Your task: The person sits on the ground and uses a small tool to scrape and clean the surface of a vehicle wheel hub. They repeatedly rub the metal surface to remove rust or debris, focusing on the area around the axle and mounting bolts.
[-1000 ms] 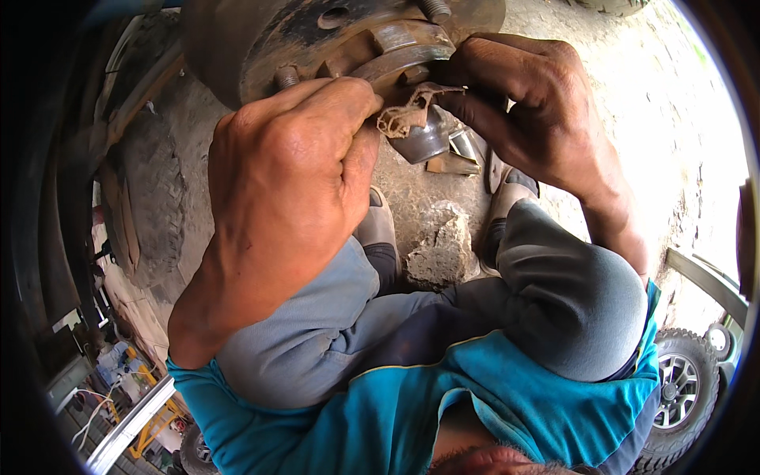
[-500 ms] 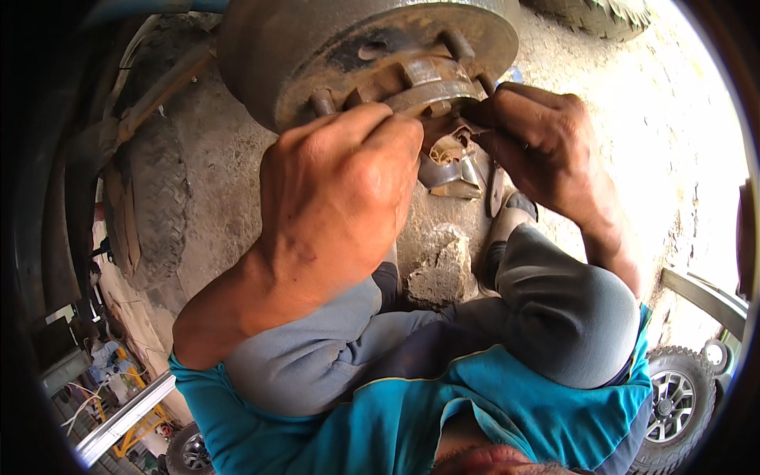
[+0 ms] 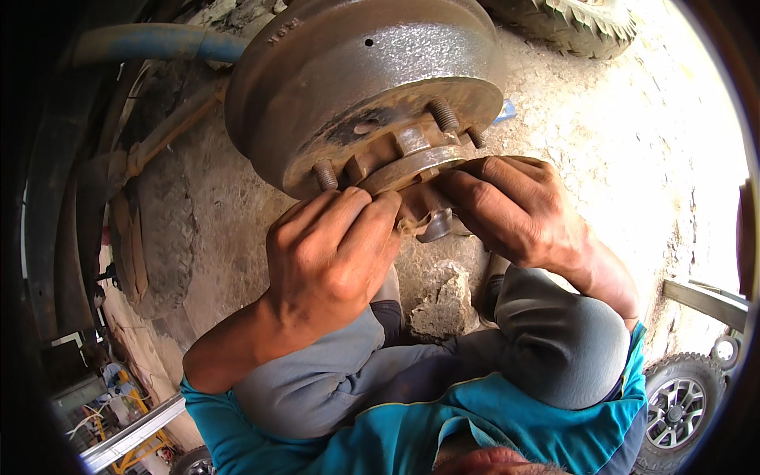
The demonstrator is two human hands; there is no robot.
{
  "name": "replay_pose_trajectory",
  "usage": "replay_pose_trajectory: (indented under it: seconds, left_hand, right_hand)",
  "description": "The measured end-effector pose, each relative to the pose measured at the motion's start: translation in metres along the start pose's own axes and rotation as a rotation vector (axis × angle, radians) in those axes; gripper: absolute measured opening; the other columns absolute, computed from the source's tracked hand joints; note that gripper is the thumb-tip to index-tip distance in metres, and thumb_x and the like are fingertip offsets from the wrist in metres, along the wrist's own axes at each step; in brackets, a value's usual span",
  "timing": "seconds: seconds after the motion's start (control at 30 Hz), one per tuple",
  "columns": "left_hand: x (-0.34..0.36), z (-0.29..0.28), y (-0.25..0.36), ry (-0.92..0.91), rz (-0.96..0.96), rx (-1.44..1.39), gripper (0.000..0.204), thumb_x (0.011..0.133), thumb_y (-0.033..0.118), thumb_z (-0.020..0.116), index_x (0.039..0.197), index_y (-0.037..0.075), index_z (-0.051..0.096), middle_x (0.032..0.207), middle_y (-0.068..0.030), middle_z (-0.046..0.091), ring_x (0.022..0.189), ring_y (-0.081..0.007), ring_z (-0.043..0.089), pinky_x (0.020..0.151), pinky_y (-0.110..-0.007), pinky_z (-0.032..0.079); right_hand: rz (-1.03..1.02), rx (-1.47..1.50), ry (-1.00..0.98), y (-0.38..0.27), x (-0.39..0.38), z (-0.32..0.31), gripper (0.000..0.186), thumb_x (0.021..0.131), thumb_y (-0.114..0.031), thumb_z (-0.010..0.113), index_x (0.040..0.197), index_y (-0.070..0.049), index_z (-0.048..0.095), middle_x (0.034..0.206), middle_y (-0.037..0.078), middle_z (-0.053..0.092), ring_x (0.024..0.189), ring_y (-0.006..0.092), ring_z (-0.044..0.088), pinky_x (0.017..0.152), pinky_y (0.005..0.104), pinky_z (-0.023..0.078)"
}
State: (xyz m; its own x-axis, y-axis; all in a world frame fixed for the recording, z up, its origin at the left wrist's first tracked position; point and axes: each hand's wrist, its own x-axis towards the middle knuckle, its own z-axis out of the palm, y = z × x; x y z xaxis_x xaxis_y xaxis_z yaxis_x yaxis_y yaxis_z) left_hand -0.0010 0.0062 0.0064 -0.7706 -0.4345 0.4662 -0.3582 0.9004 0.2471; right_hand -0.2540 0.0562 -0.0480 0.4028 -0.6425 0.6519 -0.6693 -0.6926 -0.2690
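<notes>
A rusty brake drum [image 3: 356,79] with threaded wheel studs [image 3: 444,115] stands in front of me. From its face projects a round hub flange [image 3: 412,168]. My left hand [image 3: 328,253] is closed, its fingertips pinched at the near left edge of the flange. My right hand [image 3: 514,206] is also closed, fingers curled against the flange's right side. Between them, below the flange, stretches a brown strip with a ragged tan edge [image 3: 410,225]; the fingers hide its ends and its material is unclear. Just beneath shows a shiny curved metal piece [image 3: 435,227].
A broken concrete lump [image 3: 445,305] lies on the floor between my feet. A blue pipe-like part [image 3: 158,41] and a tire [image 3: 170,229] are at the left. Another tire [image 3: 574,28] lies at the far right. A spoked wheel [image 3: 675,408] stands at the lower right.
The drum and hub sit lower in the picture, with more of the drum's top showing. Both hands remain at the flange; the right has come round closer over its side, and the strip shows less.
</notes>
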Motion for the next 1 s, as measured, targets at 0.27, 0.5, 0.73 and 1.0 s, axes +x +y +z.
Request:
replay_pose_trajectory:
  seconds: [0.27, 0.5, 0.73, 1.0]
  left_hand:
    - [-0.001, 0.004, -0.002, -0.005, 0.042, 0.096, 0.027, 0.081, 0.004, 0.075, 0.107, -0.003, 0.072, 0.085, -0.0094, 0.061, 0.071, -0.0248, 0.066, 0.062, -0.039, 0.055]
    - [0.004, 0.003, 0.004, 0.002, -0.072, 0.011, 0.019, 0.086, 0.004, 0.076, 0.104, 0.001, 0.072, 0.087, -0.0121, 0.066, 0.073, -0.0310, 0.070, 0.063, -0.043, 0.057]
    - [0.012, -0.001, 0.010, -0.015, -0.228, -0.105, 0.012, 0.087, 0.004, 0.077, 0.096, 0.003, 0.068, 0.085, -0.0162, 0.070, 0.071, -0.0409, 0.071, 0.065, -0.050, 0.057]
    - [0.009, 0.005, 0.011, -0.017, -0.365, -0.242, 0.008, 0.093, -0.005, 0.074, 0.087, -0.003, 0.070, 0.060, 0.0033, 0.049, 0.057, -0.0010, 0.041, 0.051, -0.026, 0.029]
  right_hand:
    - [0.029, 0.003, 0.033, 0.000, 0.001, 0.006, 0.032, 0.082, -0.011, 0.076, 0.112, -0.002, 0.071, 0.090, 0.009, 0.066, 0.073, 0.0255, 0.071, 0.061, 0.0401, 0.059]
    - [0.163, 0.112, -0.081, -0.009, 0.008, -0.013, 0.030, 0.088, 0.005, 0.075, 0.117, 0.005, 0.069, 0.086, 0.015, 0.068, 0.069, 0.0345, 0.070, 0.058, 0.0441, 0.055]
    - [0.218, 0.144, 0.005, -0.008, 0.008, -0.009, 0.015, 0.091, -0.001, 0.075, 0.104, -0.001, 0.069, 0.079, 0.014, 0.065, 0.062, 0.0343, 0.069, 0.052, 0.0462, 0.053]
    - [0.152, 0.093, -0.002, -0.009, 0.010, -0.009, 0.022, 0.091, 0.002, 0.082, 0.111, 0.003, 0.073, 0.093, 0.016, 0.077, 0.078, 0.0340, 0.078, 0.064, 0.0392, 0.061]
